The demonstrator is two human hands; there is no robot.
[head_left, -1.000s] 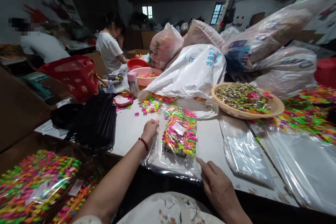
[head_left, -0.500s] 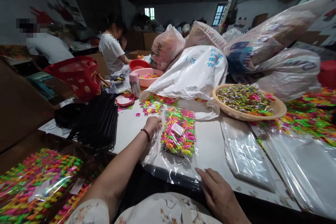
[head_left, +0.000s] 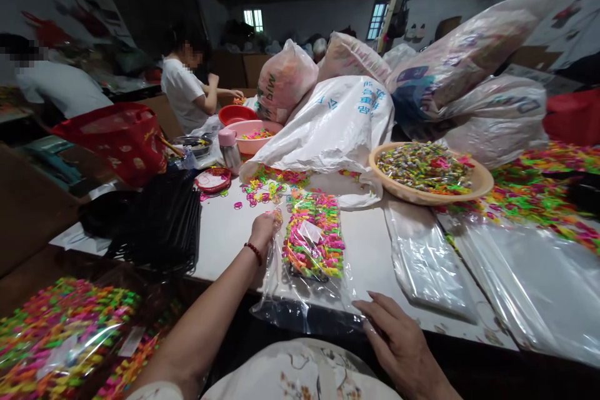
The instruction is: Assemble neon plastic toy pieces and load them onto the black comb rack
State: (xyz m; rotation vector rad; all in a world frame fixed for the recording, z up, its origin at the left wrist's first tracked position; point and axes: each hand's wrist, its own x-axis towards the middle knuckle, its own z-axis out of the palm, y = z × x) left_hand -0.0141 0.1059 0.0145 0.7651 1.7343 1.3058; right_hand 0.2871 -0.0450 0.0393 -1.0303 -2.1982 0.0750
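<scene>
Mid-worktop [head_left: 220,237]: clear bag of neon clips [head_left: 313,242] lies flat. Left hand [head_left: 265,228] pinches its edge at 9 o'clock, lifting it slightly. Right hand [head_left: 398,344], fingers loosely spread, rests on the 5 o'clock corner.

dim room | far windows [head_left: 253,17] glow | edges warped, blurred

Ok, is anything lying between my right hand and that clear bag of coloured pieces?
Nothing visible does. The right hand has its fingers on the near edge of the clear bag; the left hand pinches its far left side.
</scene>
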